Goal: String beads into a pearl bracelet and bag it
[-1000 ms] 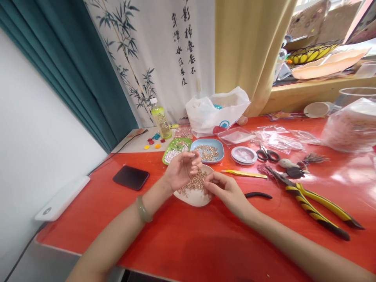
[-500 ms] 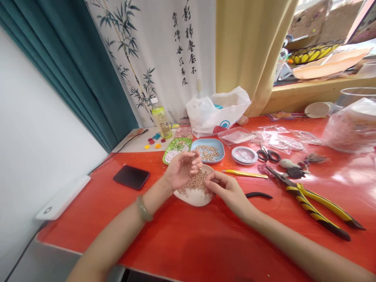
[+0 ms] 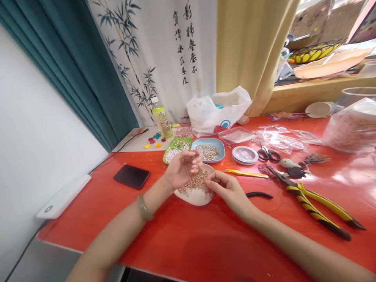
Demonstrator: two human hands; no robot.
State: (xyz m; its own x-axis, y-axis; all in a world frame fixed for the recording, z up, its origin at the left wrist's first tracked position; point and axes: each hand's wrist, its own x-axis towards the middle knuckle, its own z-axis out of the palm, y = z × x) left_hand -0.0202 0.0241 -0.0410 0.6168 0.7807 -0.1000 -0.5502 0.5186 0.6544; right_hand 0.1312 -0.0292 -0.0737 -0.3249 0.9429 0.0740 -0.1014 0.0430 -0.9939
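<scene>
The red counter is crowded beyond the hands: a green tray of pale beads and a blue tray of gold-coloured ones stand side by side, with a bottle of yellow-green liquid and a white plastic bag behind them. To the right lie a round pale spool, black-handled scissors, clear plastic packets and a large pair of pliers with yellow-and-black grips. Yellow tweezers rest near the right hand, and a curved black handle shows beside that wrist, partly covered by it. A dark phone lies to the left, well apart from the dish. The left hand, with a greenish bangle on its wrist, stands before the dish's upper left part and hides it; the right hand overlaps the opposite rim. The white dish sits on the counter under and between both hands, in front of the two trays. It is shallow with rounded corners, its near part bare, and small, round, shiny copper-gold beads are spread thickly over the middle and thin out towards the near edge. The left fingers are loosely curled with the palm turned inward, and whether they grip anything cannot be told. The right thumb and forefinger meet at their tips above the dish's right side; anything between them is too small to make out.
</scene>
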